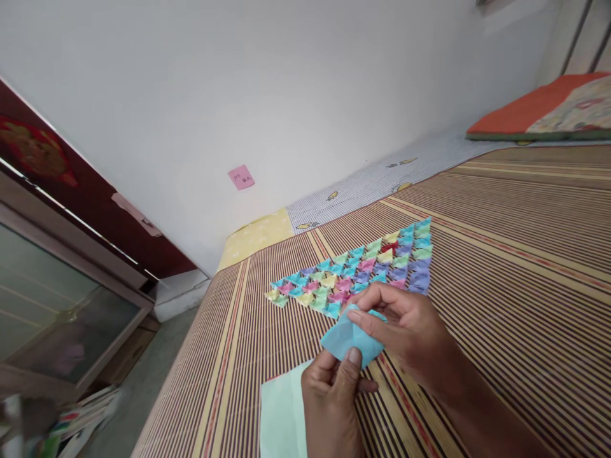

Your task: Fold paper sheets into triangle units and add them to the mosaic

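Observation:
A light blue sheet of paper (351, 340), partly folded, is held up above the striped mat between both hands. My left hand (334, 397) pinches its lower edge with the thumb on top. From the right, my right hand (401, 324) grips the upper edge, thumb on the near face; its other fingers are partly hidden behind the paper. Just beyond the hands, rows of small folded paper pieces (367, 264) in blue, green, pink, yellow and purple lie on the mat. Pale green paper (282, 416) rests beside my left hand, which covers part of it.
The striped bamboo mat (501, 254) covers the bed up to a white wall (286, 95). A folded orange quilt (520, 108) lies at the far right. A pink note (241, 177) is stuck on the wall. The bed's edge drops to the floor (172, 343) on the left.

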### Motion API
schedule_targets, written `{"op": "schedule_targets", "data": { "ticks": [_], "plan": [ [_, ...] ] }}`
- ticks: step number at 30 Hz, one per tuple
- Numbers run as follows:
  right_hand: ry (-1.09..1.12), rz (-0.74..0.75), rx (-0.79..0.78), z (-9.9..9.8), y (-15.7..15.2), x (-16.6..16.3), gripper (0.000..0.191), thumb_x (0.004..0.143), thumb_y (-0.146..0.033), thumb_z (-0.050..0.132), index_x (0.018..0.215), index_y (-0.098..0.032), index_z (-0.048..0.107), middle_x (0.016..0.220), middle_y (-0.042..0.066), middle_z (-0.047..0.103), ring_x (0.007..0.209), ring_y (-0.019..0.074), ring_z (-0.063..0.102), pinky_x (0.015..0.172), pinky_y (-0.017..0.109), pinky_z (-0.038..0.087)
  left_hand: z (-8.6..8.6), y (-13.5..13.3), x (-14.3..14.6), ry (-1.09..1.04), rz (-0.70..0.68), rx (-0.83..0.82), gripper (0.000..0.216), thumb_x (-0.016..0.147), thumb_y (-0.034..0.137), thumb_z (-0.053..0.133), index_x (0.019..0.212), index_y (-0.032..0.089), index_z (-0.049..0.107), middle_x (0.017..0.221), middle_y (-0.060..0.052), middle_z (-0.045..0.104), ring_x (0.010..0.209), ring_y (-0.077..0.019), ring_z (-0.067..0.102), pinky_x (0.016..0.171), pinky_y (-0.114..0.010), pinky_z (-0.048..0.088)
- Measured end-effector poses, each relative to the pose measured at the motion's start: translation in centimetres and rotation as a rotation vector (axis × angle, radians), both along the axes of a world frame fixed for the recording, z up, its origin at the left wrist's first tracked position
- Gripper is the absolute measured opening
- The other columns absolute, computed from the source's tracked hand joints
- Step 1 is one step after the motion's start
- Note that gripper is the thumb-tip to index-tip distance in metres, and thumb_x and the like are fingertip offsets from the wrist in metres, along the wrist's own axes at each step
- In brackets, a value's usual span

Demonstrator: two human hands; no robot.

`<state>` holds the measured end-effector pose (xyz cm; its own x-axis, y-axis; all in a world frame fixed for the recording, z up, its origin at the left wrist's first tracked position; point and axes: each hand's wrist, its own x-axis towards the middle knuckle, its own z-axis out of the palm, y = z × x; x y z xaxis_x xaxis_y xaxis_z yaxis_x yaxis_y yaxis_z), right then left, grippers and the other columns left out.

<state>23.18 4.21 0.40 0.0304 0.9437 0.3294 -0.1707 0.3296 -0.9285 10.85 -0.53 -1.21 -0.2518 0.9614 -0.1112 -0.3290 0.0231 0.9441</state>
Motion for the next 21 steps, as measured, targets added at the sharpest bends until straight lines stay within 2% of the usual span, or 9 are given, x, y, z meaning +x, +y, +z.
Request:
{"op": "schedule_targets", "data": {
  "ticks": [2,5,8,10,13,16,18,21],
  "plan": [
    [-0.023,-0.033,0.016,-0.1,0.1,0.0,0.016,0.083,-0.029,0.072,0.072,-0.02,0.065,0.075,0.001,0.068,0.075,0.0178,0.063,0.069,0.028,0.049,0.6,-0.1,-0.4,-0.083,-0.012,-0.039,0.027,0.063,0.031,0.092,0.082,0.014,0.082,0.086,-0.009,0.078,0.074,-0.0172,0.069,0.053,-0.019,0.055],
    [-0.065,-0.076,0.037,-0.2,0.1,-0.2,0.014,0.084,-0.026,0.071,0.072,-0.02,0.065,0.078,0.001,0.069,0.076,0.0175,0.064,0.071,0.029,0.049,1.3,-0.3,-0.8,-0.196,-0.038,-0.09,0.029,0.063,0.025,0.093,0.087,0.015,0.082,0.089,-0.008,0.077,0.078,-0.0168,0.071,0.065,-0.022,0.06],
    [-0.107,-0.077,0.043,-0.1,-0.4,-0.6,0.014,0.084,-0.024,0.069,0.071,-0.021,0.065,0.078,0.0,0.069,0.077,0.0176,0.065,0.072,0.029,0.049,1.4,-0.3,-0.4,-0.284,-0.089,-0.085,0.03,0.065,0.023,0.092,0.091,0.014,0.082,0.092,-0.01,0.078,0.089,-0.0219,0.074,0.079,-0.03,0.062],
    [-0.11,-0.072,0.031,0.0,-0.6,-0.9,0.013,0.084,-0.024,0.069,0.071,-0.021,0.065,0.078,0.0,0.069,0.079,0.0184,0.065,0.073,0.029,0.05,1.1,-0.3,0.1,-0.323,-0.073,-0.068,0.032,0.064,0.021,0.093,0.093,0.014,0.081,0.089,-0.011,0.079,0.091,-0.0245,0.075,0.084,-0.034,0.062],
    [-0.088,-0.041,0.019,-0.1,-0.4,-0.9,0.014,0.083,-0.026,0.071,0.072,-0.021,0.066,0.079,0.001,0.071,0.082,0.02,0.067,0.074,0.03,0.053,0.8,-0.1,0.6,-0.34,-0.021,-0.072,0.037,0.06,0.014,0.093,0.095,0.014,0.081,0.087,-0.009,0.08,0.088,-0.0246,0.076,0.085,-0.036,0.062],
    [-0.051,0.018,0.027,-0.1,0.1,-0.1,0.01,0.087,-0.032,0.07,0.086,-0.021,0.071,0.088,0.003,0.075,0.087,0.0204,0.07,0.079,0.031,0.054,0.9,0.0,0.5,-0.328,0.011,-0.089,0.032,0.059,0.012,0.091,0.09,0.012,0.081,0.088,-0.011,0.08,0.085,-0.0247,0.077,0.081,-0.035,0.064],
    [-0.051,0.017,0.047,0.0,0.3,0.7,0.015,0.093,-0.034,0.065,0.099,-0.022,0.073,0.098,0.004,0.076,0.094,0.021,0.07,0.085,0.032,0.054,1.1,0.0,0.2,-0.327,0.016,-0.088,0.027,0.062,0.012,0.09,0.087,0.011,0.081,0.09,-0.013,0.081,0.087,-0.0258,0.077,0.08,-0.035,0.064],
    [-0.121,0.014,0.142,0.2,0.1,1.6,0.014,0.095,-0.031,0.064,0.102,-0.024,0.073,0.109,0.005,0.074,0.108,0.0221,0.068,0.097,0.035,0.051,1.3,0.1,-0.1,-0.343,0.031,-0.067,0.028,0.065,0.013,0.089,0.092,0.012,0.081,0.095,-0.013,0.081,0.094,-0.027,0.077,0.083,-0.035,0.063]
  ]
}}
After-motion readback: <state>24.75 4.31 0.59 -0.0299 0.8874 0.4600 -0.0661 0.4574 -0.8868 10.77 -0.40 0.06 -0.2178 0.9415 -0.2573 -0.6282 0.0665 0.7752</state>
